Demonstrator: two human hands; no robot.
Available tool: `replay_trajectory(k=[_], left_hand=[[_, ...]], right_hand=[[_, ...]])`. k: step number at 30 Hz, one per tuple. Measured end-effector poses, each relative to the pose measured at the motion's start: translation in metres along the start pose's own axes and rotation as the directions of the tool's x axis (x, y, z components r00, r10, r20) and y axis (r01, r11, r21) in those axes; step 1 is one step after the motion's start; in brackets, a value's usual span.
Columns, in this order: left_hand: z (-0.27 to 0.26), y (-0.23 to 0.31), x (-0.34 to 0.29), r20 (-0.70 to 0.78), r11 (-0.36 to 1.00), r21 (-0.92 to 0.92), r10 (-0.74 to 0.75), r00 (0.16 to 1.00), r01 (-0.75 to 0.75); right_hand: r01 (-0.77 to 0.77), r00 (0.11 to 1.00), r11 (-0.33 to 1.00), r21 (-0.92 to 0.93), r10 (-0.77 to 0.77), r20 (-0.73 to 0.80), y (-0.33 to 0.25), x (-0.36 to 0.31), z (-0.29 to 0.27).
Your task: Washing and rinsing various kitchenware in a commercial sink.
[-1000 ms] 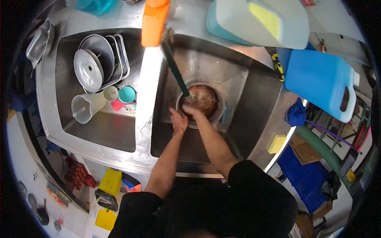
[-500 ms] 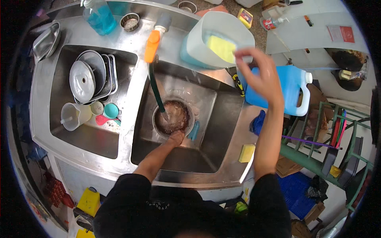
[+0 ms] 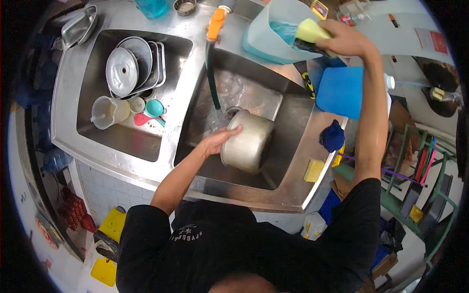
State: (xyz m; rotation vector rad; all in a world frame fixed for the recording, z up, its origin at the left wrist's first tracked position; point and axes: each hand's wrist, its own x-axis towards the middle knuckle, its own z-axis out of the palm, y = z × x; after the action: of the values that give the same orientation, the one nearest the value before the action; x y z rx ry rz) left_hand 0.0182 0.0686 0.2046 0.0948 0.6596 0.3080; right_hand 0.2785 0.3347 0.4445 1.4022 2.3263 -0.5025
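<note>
Sink edge: the shiny steel sink is right in front of my black shirt, and its near rim is the closest thing to me.
Yellow block: a small yellow sponge piece lies on the rim at my right.
Blue cloth: a dark blue rag sits on the rim just past the yellow block.
Pot: the round metal pot lies tipped on its side in the right bowl of the sink, under the tap.
Left hand: my left hand reaches down into the bowl, fingers curled over the pot's rim, holding it.
Tap: the green hose with the orange top hangs down just behind the pot.
Left bowl: a clear jug, small cups and a stack of metal plates and lids fill the other bowl, well apart from my hands.
Blue bottle: a big blue jug stands at my right, past the rag.
Right hand: my right arm stretches far out and up; my right hand is closed around a yellow sponge.
Tub: the sponge is at the mouth of a pale plastic tub with blue liquid in it, at the back of the counter.
</note>
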Motion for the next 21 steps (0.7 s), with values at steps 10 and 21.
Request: replay_trajectory(k=[10, 21], left_hand=[[0.112, -0.051, -0.081, 0.330, -0.122, 0.943, 0.211, 0.920, -0.310], [0.039, -0.038, -0.185, 0.122, -0.619, 0.722, 0.555, 0.823, 0.310]], right_hand=[[0.076, 0.950, 0.538, 0.840, -0.294, 0.103, -0.094, -0.130, 0.072], [0.164, 0.969, 0.856, 0.491, -0.233, 0.082, -0.261, -0.055, 0.152]])
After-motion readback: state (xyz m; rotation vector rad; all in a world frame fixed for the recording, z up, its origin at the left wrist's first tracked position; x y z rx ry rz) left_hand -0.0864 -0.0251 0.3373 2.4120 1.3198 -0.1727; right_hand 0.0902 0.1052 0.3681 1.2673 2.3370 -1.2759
